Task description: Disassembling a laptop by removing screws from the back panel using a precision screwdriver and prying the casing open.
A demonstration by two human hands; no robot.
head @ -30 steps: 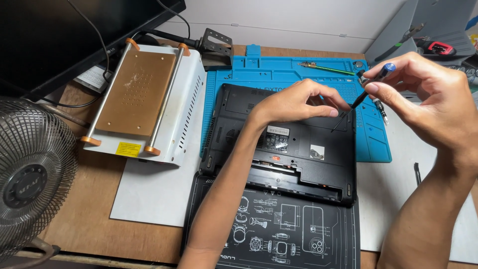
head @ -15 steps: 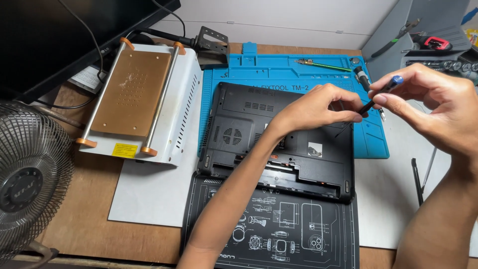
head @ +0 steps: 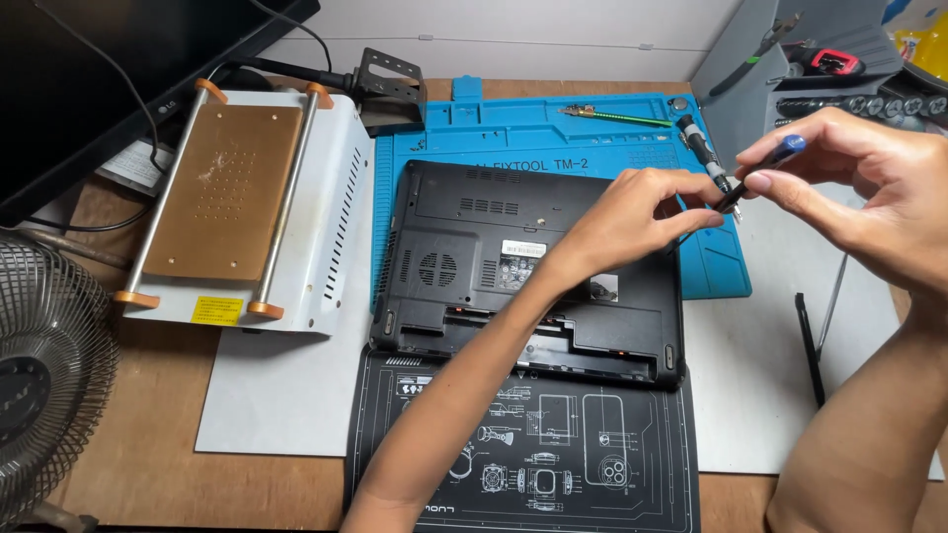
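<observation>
Head cam: small blue-capped screwdriver [head: 758,174] is pinched btwn right hand [head: 869,192] fingertips, held above blue mat's [head: 553,133] right edge. Its tip is pinched by left hand [head: 642,212] thumb & forefinger, over upside-down black laptop [head: 474,247].

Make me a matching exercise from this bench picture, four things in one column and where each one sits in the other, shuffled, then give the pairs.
Things:
1. black upturned laptop
2. small blue-capped screwdriver
3. white heating-plate machine with a copper-coloured top
4. grey wire-cage fan

Places:
A. at the left edge of the desk
B. between the left hand and right hand
C. on the blue silicone work mat and the black printed mat
D. left of the laptop

Pairs: 1-C, 2-B, 3-D, 4-A
</observation>
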